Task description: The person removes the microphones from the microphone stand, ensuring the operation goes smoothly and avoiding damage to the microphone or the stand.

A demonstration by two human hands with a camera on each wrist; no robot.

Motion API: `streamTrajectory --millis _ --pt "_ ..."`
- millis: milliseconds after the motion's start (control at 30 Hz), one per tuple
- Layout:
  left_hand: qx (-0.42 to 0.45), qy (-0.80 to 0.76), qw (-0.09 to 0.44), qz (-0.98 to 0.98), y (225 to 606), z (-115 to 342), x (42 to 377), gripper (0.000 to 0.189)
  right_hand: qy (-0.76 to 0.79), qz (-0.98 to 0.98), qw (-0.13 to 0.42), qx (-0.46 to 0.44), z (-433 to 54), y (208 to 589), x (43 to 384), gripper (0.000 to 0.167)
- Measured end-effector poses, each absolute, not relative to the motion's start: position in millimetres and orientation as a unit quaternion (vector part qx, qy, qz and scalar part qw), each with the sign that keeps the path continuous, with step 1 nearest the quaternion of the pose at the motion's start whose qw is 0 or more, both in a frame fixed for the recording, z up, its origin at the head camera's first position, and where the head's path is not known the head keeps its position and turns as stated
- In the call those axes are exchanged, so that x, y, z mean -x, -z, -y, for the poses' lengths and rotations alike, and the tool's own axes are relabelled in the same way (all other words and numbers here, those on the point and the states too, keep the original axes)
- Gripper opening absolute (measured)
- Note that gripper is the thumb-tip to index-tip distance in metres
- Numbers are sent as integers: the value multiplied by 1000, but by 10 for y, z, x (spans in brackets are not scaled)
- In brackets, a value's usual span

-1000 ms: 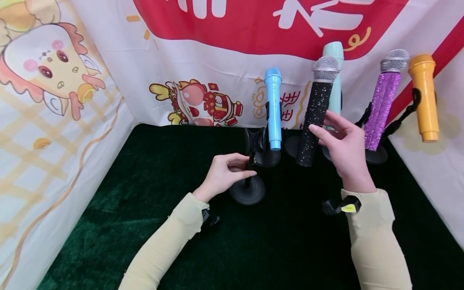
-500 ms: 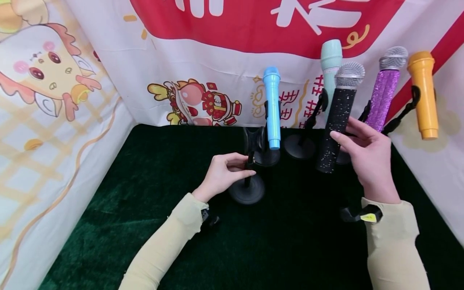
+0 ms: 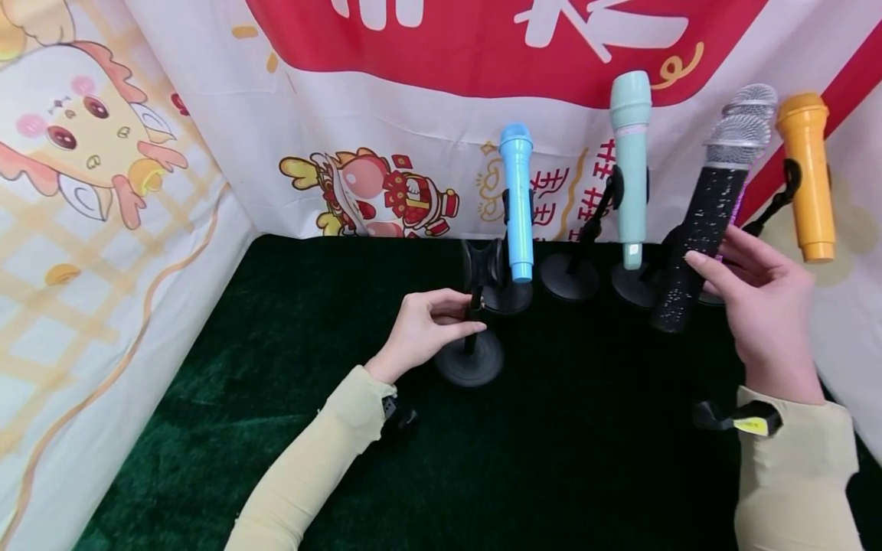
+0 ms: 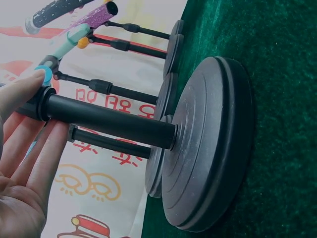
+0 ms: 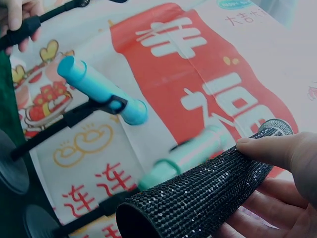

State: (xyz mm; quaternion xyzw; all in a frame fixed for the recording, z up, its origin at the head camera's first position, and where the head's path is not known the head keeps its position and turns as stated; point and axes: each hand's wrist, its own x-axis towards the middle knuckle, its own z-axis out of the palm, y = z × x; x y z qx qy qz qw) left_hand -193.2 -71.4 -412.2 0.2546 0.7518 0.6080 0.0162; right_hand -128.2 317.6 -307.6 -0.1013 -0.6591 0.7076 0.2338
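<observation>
My left hand (image 3: 430, 329) pinches the upright of a black microphone stand (image 3: 470, 361), whose round base rests on the green cloth. The stand's cradle on top holds no microphone. In the left wrist view, thumb and fingers close around the collar above the black pole (image 4: 114, 119). My right hand (image 3: 768, 306) grips a black glittery microphone (image 3: 699, 237) with a silver mesh head, tilted and held in the air. Behind it, a purple glittery microphone (image 3: 740, 200) is mostly hidden. The right wrist view shows the thumb along the black microphone (image 5: 193, 193).
A blue microphone (image 3: 518, 207), a mint green microphone (image 3: 630, 168) and an orange microphone (image 3: 809, 184) sit in stands along the back. One more stand base (image 3: 570, 277) is between the blue and green ones. Printed cloth walls (image 3: 386, 115) enclose the table.
My right hand has carried the black microphone rightward, from in front of the mint green microphone to in front of the purple one. The left hand has stayed on the stand.
</observation>
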Motion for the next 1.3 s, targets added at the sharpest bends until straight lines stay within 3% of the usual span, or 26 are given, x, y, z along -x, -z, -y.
streamTrajectory --millis 367,700,1300 --pt "-251 -604 24 -756 4117 715 1940 31 -689 641 293 171 -3500 3092 1197 54" --pt "-244 -606 28 -757 4097 710 1926 31 -668 656 273 219 -3785 3175 1064 59" --pt "-247 -605 32 -756 4124 714 1943 33 -473 841 92 246 -4283 3805 843 81"
